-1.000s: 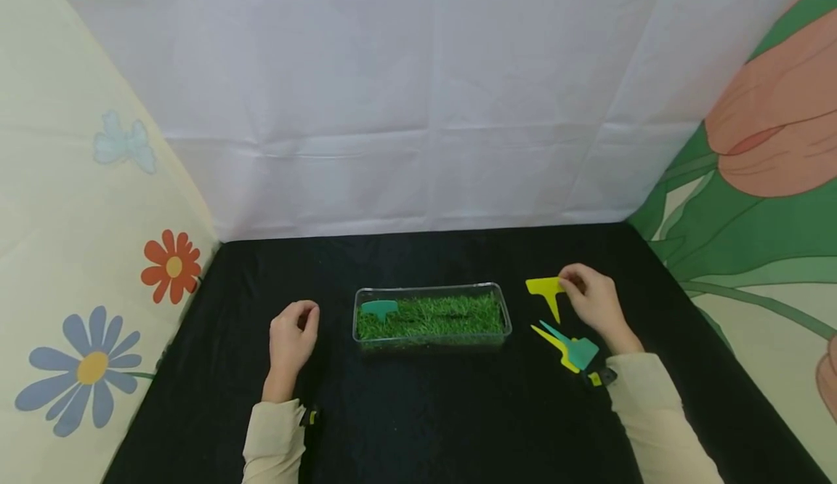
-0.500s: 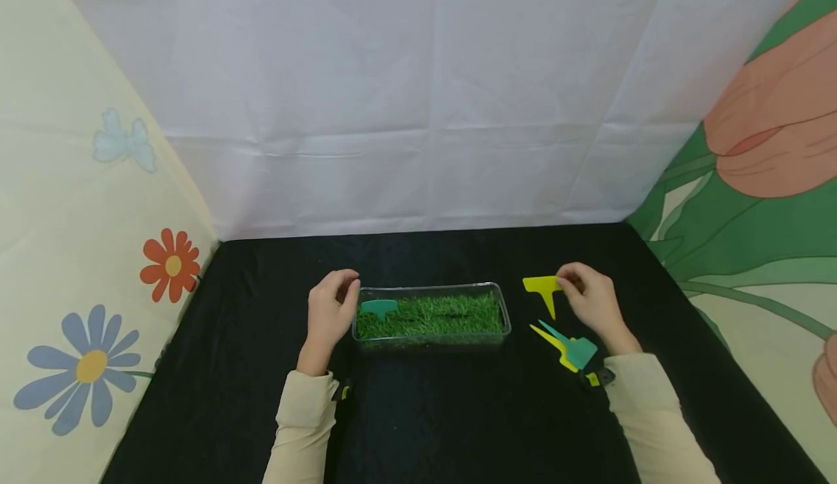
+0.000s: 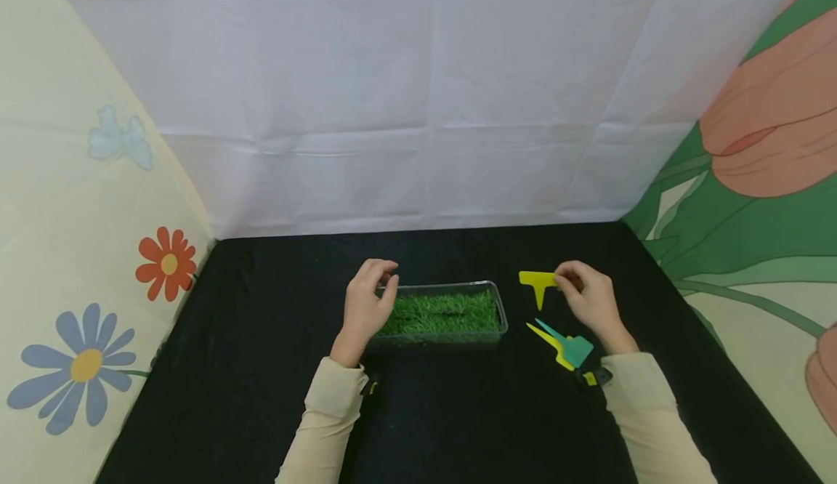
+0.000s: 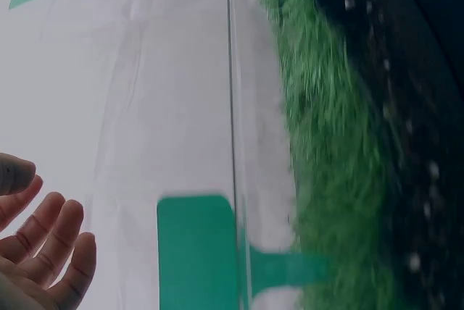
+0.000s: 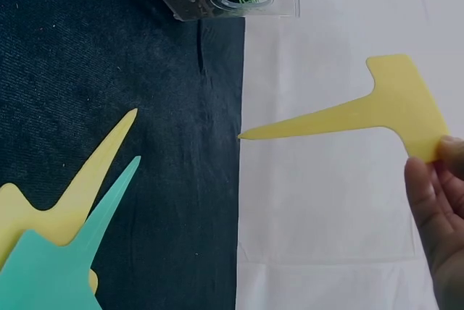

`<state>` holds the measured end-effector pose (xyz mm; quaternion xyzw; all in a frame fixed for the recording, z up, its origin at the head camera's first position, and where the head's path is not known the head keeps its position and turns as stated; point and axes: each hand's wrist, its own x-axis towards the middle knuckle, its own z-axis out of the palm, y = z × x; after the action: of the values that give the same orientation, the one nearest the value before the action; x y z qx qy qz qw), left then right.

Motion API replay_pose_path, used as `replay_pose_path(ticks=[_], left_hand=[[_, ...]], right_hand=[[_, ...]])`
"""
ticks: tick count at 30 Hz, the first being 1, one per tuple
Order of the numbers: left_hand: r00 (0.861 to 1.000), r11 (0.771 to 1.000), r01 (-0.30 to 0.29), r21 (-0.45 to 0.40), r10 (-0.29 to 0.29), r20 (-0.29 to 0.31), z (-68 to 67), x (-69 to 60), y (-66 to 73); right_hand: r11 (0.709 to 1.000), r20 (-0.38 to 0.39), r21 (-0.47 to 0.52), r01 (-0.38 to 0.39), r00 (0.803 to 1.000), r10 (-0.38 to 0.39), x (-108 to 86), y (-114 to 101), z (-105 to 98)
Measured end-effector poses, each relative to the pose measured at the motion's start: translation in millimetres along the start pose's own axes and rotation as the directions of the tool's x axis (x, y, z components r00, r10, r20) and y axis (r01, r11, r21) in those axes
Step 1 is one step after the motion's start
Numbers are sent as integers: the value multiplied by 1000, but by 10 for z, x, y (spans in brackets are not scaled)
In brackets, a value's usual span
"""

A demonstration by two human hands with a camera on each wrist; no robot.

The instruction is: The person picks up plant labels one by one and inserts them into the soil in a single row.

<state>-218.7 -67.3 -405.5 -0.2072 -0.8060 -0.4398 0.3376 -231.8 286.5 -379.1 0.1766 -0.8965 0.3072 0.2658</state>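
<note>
My right hand (image 3: 590,301) pinches a yellow T-shaped plant label (image 3: 538,280) by one end of its head. In the right wrist view that label (image 5: 406,103) points its spike left. A clear plastic tray of green grass (image 3: 445,313) stands mid-table. Over its left end hovers my left hand (image 3: 366,306), fingers loosely bent around nothing. Upright in the grass is a green plant label (image 4: 196,248), beside the left fingers (image 4: 61,234) but apart from them; the left hand hides it in the head view.
Right of the tray, a green label (image 3: 578,352) lies over yellow labels (image 3: 548,340) on the black tablecloth (image 3: 451,418). A white cloth (image 3: 340,106) hangs behind. Flower-printed panels (image 3: 78,200) flank the table.
My left hand has moved right from beside the tray to over its left end, and its fingers have spread apart. The right hand keeps the yellow plant label, nearly in place.
</note>
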Motion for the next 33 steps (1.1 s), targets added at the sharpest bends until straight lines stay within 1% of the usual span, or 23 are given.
replay_pose_path(ticks=[6,12,19,27,33], left_hand=[[998,1000,-28,-11,28,54,153,65,84],[992,999,-39,-11,40,123,311,147,157],[974,999,-32,-37,39,221,468,174,244],[960,999,-24,-33,32,277,610,169,309],[946,1000,-17,-21,23,323,701,150,343]], right_hand=[[1000,17,16,-2,1000,2,-2,-9,3],[1000,19,29,-4,1000,4,-14,-17,0],[999,21,35,-8,1000,7,-16,-30,6],[999,11,40,-2,1000,1,-12,-48,-8],[999,17,41,-5,1000,4,-21,-49,-13]])
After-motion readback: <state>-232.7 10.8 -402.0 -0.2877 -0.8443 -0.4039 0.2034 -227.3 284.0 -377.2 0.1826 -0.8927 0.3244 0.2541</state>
